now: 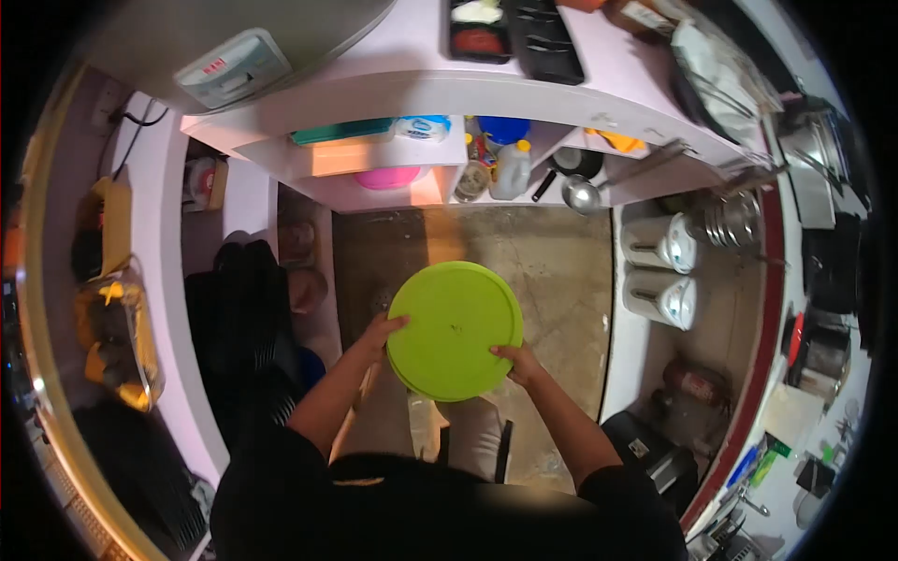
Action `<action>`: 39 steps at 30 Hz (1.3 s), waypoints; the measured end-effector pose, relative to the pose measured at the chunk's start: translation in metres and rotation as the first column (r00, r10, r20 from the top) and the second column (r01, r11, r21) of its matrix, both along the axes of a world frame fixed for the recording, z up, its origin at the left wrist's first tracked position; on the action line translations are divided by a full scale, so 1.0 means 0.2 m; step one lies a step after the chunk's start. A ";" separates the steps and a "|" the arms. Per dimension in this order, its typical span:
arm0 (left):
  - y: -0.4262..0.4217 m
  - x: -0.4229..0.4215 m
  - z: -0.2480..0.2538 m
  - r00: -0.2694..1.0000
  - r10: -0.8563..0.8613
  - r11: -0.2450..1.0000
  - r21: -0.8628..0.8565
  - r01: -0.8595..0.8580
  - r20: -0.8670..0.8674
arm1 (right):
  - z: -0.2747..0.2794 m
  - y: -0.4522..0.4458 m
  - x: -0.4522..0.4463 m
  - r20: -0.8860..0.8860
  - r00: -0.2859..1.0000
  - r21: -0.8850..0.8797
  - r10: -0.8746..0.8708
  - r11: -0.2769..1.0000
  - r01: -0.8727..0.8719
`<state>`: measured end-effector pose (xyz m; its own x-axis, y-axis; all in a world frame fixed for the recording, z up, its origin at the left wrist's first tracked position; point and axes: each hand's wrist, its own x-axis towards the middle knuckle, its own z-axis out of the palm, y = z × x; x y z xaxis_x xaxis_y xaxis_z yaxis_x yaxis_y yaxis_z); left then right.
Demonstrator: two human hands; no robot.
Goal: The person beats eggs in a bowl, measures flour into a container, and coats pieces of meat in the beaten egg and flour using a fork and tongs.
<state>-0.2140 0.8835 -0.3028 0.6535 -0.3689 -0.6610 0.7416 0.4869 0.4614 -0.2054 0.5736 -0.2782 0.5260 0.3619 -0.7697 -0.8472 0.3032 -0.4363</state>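
Held out in front of my body, above the floor, is a round lime-green plastic lid [455,327] with a raised rim and a small dark mark near its middle. My left hand [381,335] grips its left edge, thumb on top and fingers underneath. On the lower right edge, my right hand [519,362] has the same kind of hold, with its thumb lying over the rim. The lid's underside is hidden, so I cannot tell whether a tub is attached beneath it.
Ahead, a low shelf [355,194] holds a white jug [511,170], a ladle [582,194] and a pink bowl [388,178]. Two white containers [660,299] stand to the right. Black stacked trays [238,327] line the left. Brown floor [561,280] lies below.
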 end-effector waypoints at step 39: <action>-1.47 0.15 1.16 -0.228 -0.572 0.803 0.595 0.042 0.788 | 0.29 -1.00 -0.63 0.163 0.645 -0.721 -0.746 0.356 0.594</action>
